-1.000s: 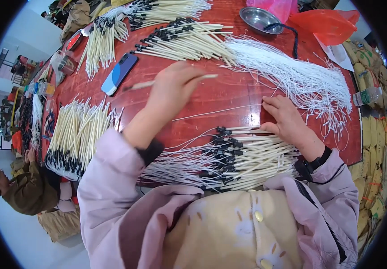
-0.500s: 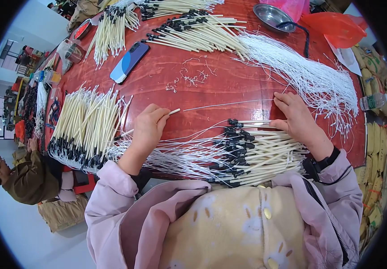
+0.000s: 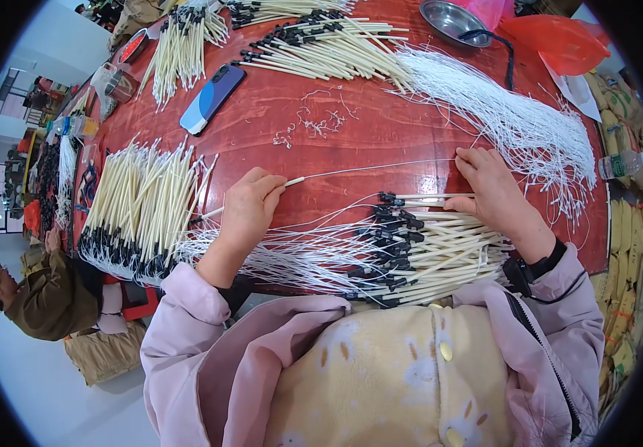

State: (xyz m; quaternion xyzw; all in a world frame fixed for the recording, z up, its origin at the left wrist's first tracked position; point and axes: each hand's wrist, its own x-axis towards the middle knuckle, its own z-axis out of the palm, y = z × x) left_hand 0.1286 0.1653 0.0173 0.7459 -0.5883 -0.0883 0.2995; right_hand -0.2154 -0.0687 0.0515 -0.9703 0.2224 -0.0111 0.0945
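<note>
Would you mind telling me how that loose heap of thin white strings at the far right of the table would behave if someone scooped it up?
The white strings would probably flop and droop, since the strands already curve and trail over the red table. They look light for their bulk, being very thin. They seem apt to tangle, as many strands cross.

Your left hand (image 3: 250, 205) sits at nine o'clock, fingers curled in a pinching grip, forearm running down toward seven. Your right hand (image 3: 492, 194) lies at three o'clock, fingertips pressed down, palm low, wrist angled toward five.
</note>
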